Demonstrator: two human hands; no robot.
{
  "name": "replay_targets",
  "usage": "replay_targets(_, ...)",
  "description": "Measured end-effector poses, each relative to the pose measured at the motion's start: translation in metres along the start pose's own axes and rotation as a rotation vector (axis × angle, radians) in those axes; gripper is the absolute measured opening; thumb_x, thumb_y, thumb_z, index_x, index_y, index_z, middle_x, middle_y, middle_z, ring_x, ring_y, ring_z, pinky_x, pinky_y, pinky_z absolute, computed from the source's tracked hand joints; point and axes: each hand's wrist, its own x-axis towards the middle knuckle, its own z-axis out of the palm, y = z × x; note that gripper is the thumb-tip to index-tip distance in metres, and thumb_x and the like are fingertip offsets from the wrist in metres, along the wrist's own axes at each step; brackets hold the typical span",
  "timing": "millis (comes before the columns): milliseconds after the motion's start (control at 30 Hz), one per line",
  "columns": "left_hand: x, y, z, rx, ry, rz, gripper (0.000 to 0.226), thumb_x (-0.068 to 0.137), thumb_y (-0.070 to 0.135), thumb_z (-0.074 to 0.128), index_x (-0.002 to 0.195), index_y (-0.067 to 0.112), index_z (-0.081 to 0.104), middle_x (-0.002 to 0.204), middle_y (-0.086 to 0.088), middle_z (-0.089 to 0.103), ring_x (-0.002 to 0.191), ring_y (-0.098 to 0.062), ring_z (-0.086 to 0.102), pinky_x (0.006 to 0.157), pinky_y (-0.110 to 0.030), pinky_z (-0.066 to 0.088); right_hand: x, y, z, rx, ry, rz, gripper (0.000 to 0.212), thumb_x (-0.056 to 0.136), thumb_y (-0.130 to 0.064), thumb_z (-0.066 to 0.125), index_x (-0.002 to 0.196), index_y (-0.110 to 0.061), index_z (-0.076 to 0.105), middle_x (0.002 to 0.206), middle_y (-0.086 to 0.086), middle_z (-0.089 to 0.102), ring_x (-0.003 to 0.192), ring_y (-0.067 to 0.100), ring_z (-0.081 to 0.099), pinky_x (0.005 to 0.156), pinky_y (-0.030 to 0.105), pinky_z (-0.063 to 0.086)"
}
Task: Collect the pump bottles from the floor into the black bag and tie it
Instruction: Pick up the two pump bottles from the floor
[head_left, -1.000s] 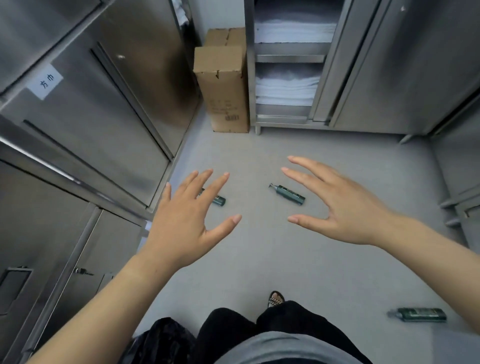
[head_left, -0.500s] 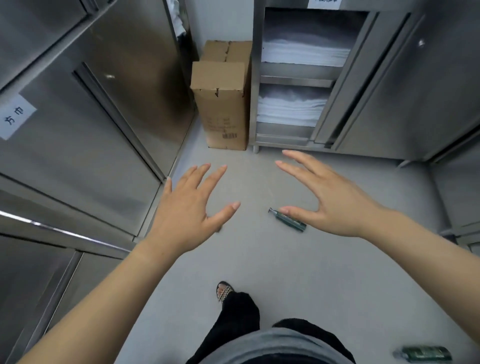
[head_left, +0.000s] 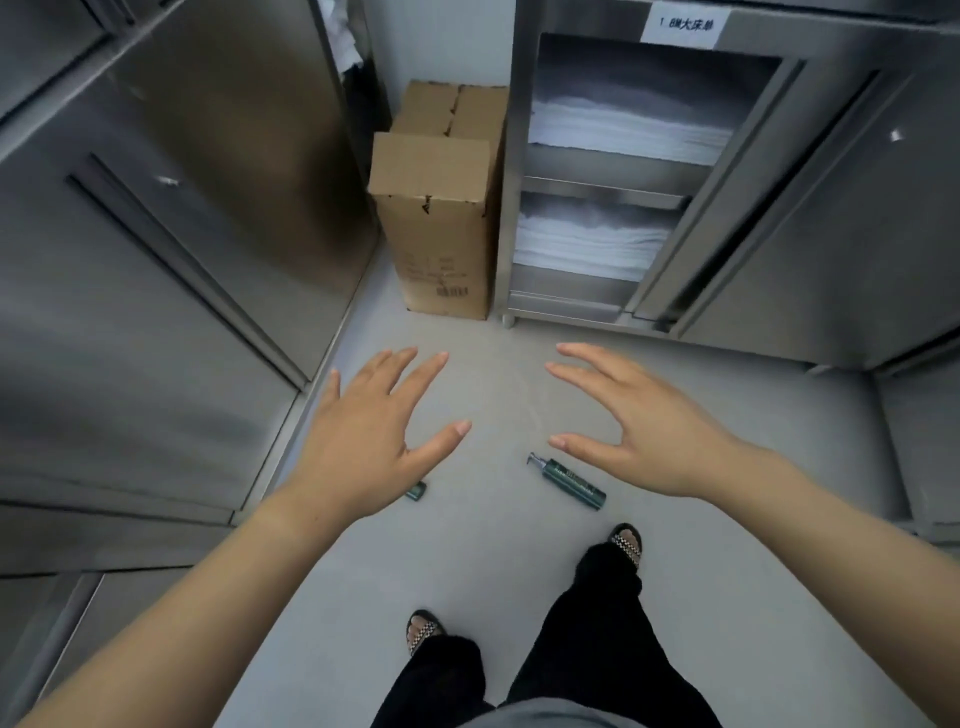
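Note:
A dark green pump bottle (head_left: 571, 481) lies on its side on the grey floor, just below my right hand's thumb. Only the end of a second green bottle (head_left: 417, 490) shows, the rest hidden behind my left hand. My left hand (head_left: 371, 436) and my right hand (head_left: 644, 426) are held out over the floor, palms down, fingers spread, holding nothing. The black bag is out of view.
A tall cardboard box (head_left: 439, 218) stands in the far corner. Steel cabinets (head_left: 156, 270) line the left wall. An open steel cabinet (head_left: 737, 218) with stacked white linens (head_left: 597, 239) is ahead on the right. My feet in sandals (head_left: 626, 543) stand on the floor near the bottle.
The view has moved forward: both bottles now lie closer to my feet, and a third bottle and the black bag have dropped out of view. My hands stay spread and empty.

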Motion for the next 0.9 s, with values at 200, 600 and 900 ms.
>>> replay_targets(200,0.048,0.011,0.04,-0.006,-0.039,-0.225,0.081,0.075,0.076,0.01,0.145,0.037,0.021,0.154,0.002,0.028,0.143,-0.018,0.021,0.114,-0.055,0.018,0.07,0.078,0.017,0.059,-0.173,-0.139,0.066,0.082,-0.06,0.049,0.138,-0.026,0.039,0.151,-0.004,0.031,0.137,0.013,0.028,0.111,0.027,0.022)
replay_targets(600,0.178,-0.037,0.286,-0.069,-0.166,-0.333,0.066,0.086,0.067,0.028,0.143,0.034,0.029,0.149,-0.001,0.037,0.141,-0.018,0.027,0.112,-0.053,0.018,0.155,0.253,0.235,0.2,-0.254,-0.044,0.066,0.082,-0.058,0.049,0.14,-0.028,0.036,0.152,-0.005,0.028,0.138,0.013,0.024,0.11,0.026,0.02)
replay_targets(900,0.24,-0.098,0.583,-0.11,-0.296,-0.334,0.072,0.084,0.065,0.039,0.146,0.033,0.022,0.153,-0.001,0.031,0.141,-0.019,0.025,0.112,-0.051,0.024,0.161,0.412,0.494,0.28,-0.246,0.181,0.065,0.083,-0.056,0.052,0.138,-0.026,0.038,0.151,-0.007,0.028,0.137,0.009,0.026,0.107,0.023,0.02)
